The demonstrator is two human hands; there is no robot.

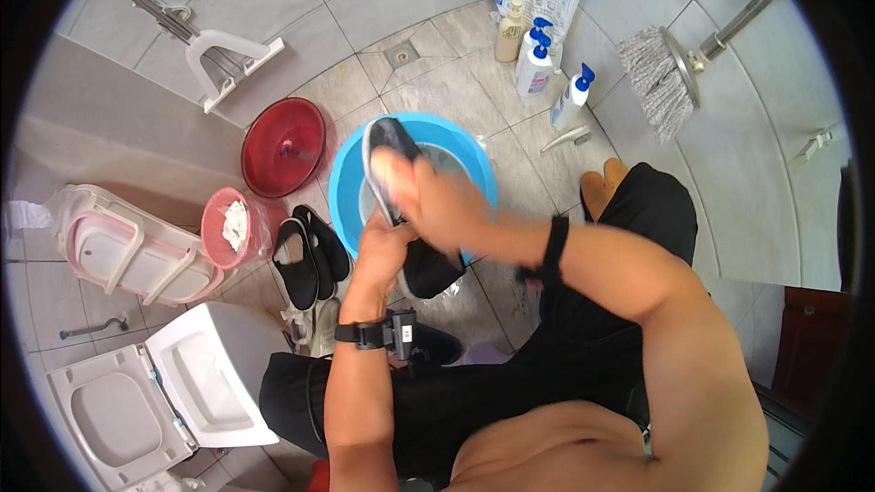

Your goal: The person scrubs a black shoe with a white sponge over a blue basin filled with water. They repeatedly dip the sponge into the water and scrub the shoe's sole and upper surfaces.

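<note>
A black shoe with a pale sole edge (435, 272) is held tilted over a blue plastic basin (343, 181) that has cloudy water in it. My left hand (384, 249) grips the shoe at its middle, from below. Over the upper part of the shoe is my right hand (437, 198), blurred, with its fingers curled; whether it holds anything is hidden. A black strap is on each of my wrists.
A red basin (284, 147), a pink bin (222, 239) and black shoes (296, 273) stand left of the blue basin. Pump bottles (536, 72) are at the upper right, with a brush (571, 138) on the floor. A white toilet (212, 369) is lower left.
</note>
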